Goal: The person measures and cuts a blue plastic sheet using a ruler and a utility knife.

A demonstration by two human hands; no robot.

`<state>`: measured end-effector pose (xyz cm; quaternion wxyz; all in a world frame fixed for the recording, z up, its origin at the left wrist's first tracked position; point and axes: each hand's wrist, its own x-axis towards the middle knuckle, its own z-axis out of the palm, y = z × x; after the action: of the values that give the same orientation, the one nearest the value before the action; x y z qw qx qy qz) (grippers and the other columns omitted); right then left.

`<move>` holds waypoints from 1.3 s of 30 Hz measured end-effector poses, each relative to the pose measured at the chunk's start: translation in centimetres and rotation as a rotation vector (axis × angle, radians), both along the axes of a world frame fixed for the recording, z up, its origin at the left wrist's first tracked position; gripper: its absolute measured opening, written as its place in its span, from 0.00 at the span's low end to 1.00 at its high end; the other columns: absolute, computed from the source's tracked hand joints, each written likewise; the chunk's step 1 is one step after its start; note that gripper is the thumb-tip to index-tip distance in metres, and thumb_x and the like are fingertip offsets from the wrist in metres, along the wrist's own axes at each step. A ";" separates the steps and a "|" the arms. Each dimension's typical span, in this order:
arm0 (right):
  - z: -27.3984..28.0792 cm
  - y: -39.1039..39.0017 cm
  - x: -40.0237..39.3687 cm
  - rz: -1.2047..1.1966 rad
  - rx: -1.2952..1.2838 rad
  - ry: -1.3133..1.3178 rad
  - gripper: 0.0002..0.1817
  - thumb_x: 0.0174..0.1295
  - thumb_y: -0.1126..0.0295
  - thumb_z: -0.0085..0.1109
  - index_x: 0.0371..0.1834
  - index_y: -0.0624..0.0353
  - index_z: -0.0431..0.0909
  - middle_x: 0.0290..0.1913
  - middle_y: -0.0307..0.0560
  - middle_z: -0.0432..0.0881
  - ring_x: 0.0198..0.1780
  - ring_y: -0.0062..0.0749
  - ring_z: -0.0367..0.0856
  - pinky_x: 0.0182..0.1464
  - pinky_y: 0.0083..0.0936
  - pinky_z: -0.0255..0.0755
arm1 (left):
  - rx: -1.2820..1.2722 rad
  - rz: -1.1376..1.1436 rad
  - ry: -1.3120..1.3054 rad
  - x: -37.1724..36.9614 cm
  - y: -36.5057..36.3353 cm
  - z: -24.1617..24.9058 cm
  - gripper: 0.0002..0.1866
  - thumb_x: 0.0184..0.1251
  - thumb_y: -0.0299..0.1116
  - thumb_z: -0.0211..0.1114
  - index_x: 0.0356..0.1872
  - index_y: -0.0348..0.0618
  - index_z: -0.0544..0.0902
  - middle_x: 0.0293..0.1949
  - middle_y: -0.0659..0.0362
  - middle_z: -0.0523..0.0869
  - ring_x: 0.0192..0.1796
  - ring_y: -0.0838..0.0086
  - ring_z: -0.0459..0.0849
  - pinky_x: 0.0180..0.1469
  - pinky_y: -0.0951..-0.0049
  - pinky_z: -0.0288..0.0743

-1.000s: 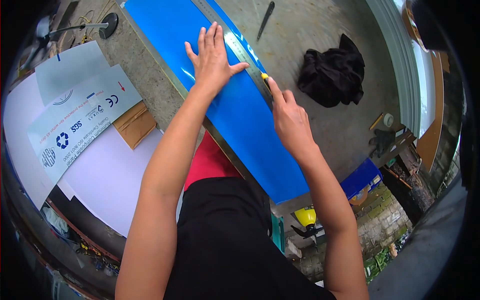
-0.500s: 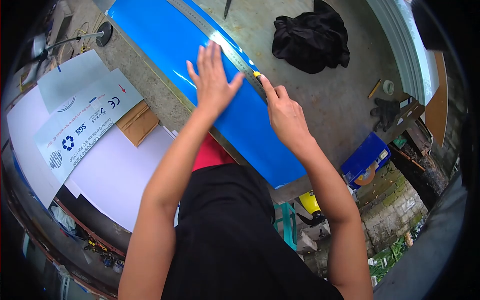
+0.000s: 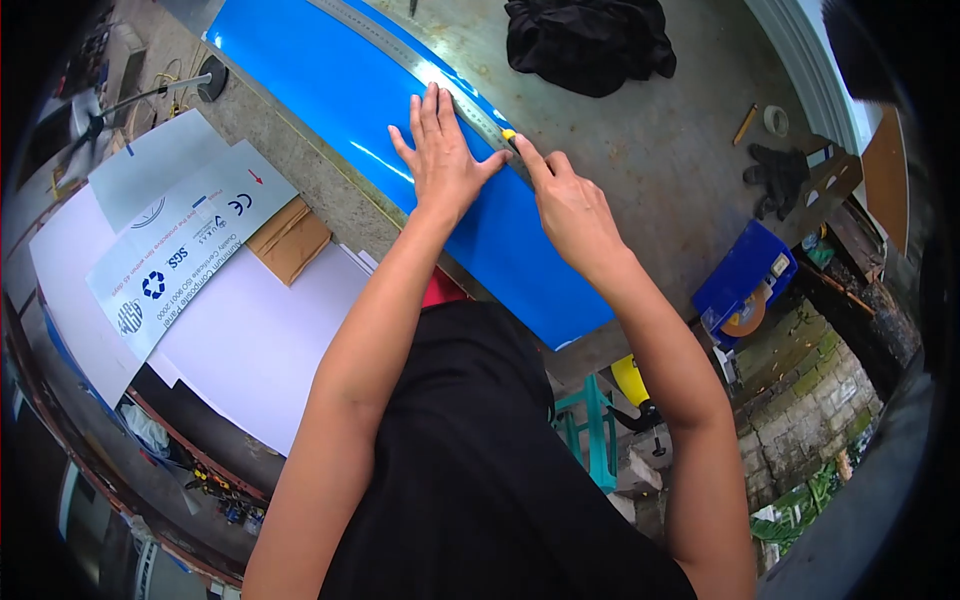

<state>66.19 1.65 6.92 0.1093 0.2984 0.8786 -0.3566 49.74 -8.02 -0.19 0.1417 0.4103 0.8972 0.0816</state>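
A long glossy blue sheet (image 3: 310,85) lies slantwise on the workbench. Along its far edge runs a steel ruler (image 3: 372,33). My left hand (image 3: 445,160) is spread out, its fingertips on the ruler and its palm over the sheet. In my right hand (image 3: 572,200) is a utility knife (image 3: 510,136) with a yellow tip, held against the ruler's outer side with the index finger stretched along it. The knife's handle is mostly hidden under my fingers, and its blade is too small to make out.
On the workbench (image 3: 640,150) are a black cloth (image 3: 590,45), a tape roll (image 3: 775,121), a pencil-like stick (image 3: 744,125) and a dark glove (image 3: 775,180). A blue bin (image 3: 745,280) sits at the right. Printed panels (image 3: 190,240) lie to the left, a teal stool (image 3: 597,430) below.
The view has shifted, so the bench things sit higher in the picture. My left thumb now reaches over the ruler close to the knife. Both hands keep their hold.
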 end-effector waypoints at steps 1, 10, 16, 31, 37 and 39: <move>0.2 -0.2 1.2 0.005 -0.006 -0.016 0.37 0.67 0.80 0.53 0.83 0.54 0.63 0.53 0.61 0.79 0.48 0.59 0.88 0.50 0.50 0.83 | -0.009 -0.004 0.015 0.0 -0.1 -0.1 0.66 0.49 0.64 0.82 0.83 0.38 0.58 0.85 0.51 0.55 0.88 0.54 0.49 0.81 0.27 0.37; 1.4 -2.3 12.5 -0.019 -0.058 -0.091 0.40 0.65 0.82 0.53 0.84 0.53 0.62 0.50 0.57 0.78 0.46 0.55 0.88 0.48 0.48 0.84 | -0.008 -0.029 0.003 0.0 -0.1 0.0 0.67 0.49 0.62 0.84 0.83 0.35 0.56 0.85 0.51 0.54 0.88 0.53 0.46 0.82 0.28 0.35; 1.3 -2.6 13.5 -0.014 -0.025 -0.077 0.40 0.65 0.82 0.53 0.84 0.52 0.62 0.49 0.57 0.78 0.46 0.53 0.89 0.47 0.48 0.84 | 0.031 -0.078 0.053 2.9 -0.9 0.7 0.61 0.57 0.56 0.81 0.83 0.33 0.56 0.84 0.48 0.55 0.88 0.51 0.47 0.83 0.30 0.35; 1.3 -3.2 16.2 -0.061 -0.036 -0.025 0.41 0.64 0.82 0.56 0.84 0.52 0.63 0.49 0.57 0.79 0.47 0.52 0.89 0.49 0.45 0.84 | -0.136 -0.120 -0.059 10.4 -1.3 1.9 0.71 0.50 0.59 0.85 0.84 0.31 0.48 0.85 0.46 0.50 0.88 0.49 0.45 0.83 0.32 0.37; 2.2 -4.2 21.9 -0.067 -0.055 -0.073 0.43 0.62 0.84 0.56 0.85 0.50 0.62 0.49 0.55 0.78 0.48 0.50 0.88 0.48 0.45 0.83 | -0.137 -0.132 -0.050 10.3 -1.4 1.7 0.69 0.52 0.61 0.83 0.84 0.32 0.50 0.85 0.44 0.51 0.88 0.49 0.46 0.83 0.32 0.37; 2.3 -4.4 23.4 -0.074 -0.055 -0.075 0.44 0.62 0.84 0.56 0.85 0.49 0.62 0.49 0.54 0.78 0.48 0.50 0.88 0.48 0.45 0.83 | -0.138 -0.142 -0.051 10.3 -1.3 1.6 0.69 0.52 0.61 0.83 0.84 0.32 0.50 0.85 0.44 0.51 0.88 0.49 0.46 0.83 0.32 0.37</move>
<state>89.56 -2.73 9.26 0.1372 0.3408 0.8520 -0.3730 60.09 -9.36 1.40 0.1978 0.4601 0.8653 0.0199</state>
